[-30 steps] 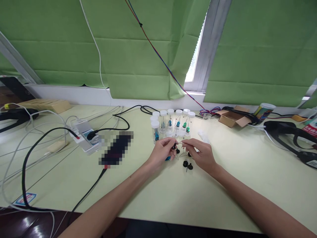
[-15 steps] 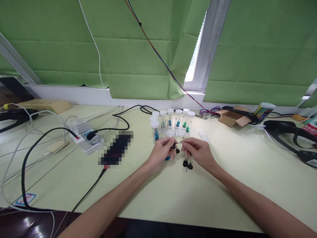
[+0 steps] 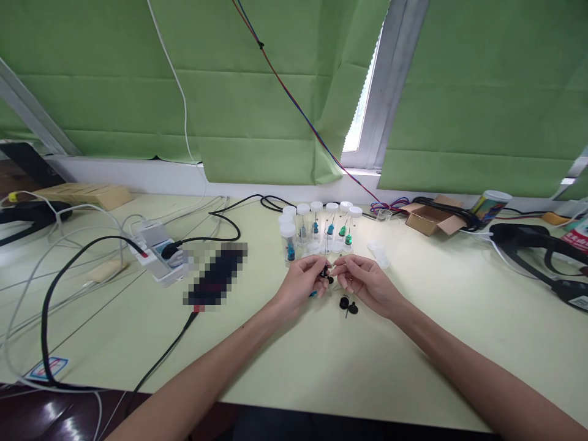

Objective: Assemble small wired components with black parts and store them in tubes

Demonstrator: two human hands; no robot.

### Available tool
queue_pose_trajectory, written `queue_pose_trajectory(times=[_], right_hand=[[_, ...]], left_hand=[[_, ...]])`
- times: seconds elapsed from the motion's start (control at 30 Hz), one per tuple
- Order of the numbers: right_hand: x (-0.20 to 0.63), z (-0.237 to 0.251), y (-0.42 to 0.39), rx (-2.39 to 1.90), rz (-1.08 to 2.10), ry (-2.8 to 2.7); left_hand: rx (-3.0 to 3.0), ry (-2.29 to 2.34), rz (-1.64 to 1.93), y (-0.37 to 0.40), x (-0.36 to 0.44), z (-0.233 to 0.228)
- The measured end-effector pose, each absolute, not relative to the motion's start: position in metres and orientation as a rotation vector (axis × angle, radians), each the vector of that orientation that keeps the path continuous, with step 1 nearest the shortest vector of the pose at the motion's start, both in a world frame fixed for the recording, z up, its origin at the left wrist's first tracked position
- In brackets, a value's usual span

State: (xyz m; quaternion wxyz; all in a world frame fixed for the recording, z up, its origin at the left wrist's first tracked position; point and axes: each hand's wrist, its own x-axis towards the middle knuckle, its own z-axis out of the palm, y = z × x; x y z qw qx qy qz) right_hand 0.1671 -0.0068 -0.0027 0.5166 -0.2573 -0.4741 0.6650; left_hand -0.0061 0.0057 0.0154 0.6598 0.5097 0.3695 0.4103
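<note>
Two hands meet over a tiny black part, just in front of a cluster of vials.

I see my left hand (image 3: 301,283) pinched shut on the small black piece (image 3: 326,271), fingertips only; my right hand (image 3: 367,283) closes on a thin pin I can barely resolve. I judge it light, stiff, easily dropped, best held by its rim. Two black discs (image 3: 348,304) lie below on the worktop (image 3: 413,343); white-capped vials (image 3: 316,233) stand beyond.
</note>
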Motion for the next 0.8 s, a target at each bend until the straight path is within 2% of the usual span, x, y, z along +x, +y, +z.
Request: queue_pose_trajectory(times=[0.8], right_hand=[[0.1667, -0.0047, -0.005, -0.649, 1.604, -1.059]], left_hand=[[1.155, 0.809, 0.95, 0.0077, -0.0053, 0.0074]])
